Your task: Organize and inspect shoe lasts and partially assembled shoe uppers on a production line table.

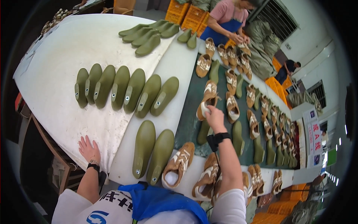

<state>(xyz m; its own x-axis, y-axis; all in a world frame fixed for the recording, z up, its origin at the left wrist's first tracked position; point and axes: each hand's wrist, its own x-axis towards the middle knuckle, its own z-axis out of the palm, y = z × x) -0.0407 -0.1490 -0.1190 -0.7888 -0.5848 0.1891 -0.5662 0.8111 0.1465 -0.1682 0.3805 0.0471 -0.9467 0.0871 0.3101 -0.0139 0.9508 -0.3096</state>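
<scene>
My right hand (214, 117) reaches over the green conveyor belt, its fingers closed on the heel opening of a brown sneaker (209, 95) with white stripes. Just below that hand, a green shoe last (204, 133) lies on the belt, partly covered by my arm. My left hand (89, 148) rests with fingers spread on the white-covered table (59, 123), holding nothing. Two large green lasts (144, 149) and a brown sneaker (179, 164) sit on the pale ledge close to my body.
A row of several green lasts (121, 87) stands on the white table, with more lasts (147, 43) behind. Sneakers and lasts line the belt (188, 119) to the right. Across it a person in a blue apron (231, 24) handles a shoe. Orange crates (177, 12) are stacked behind.
</scene>
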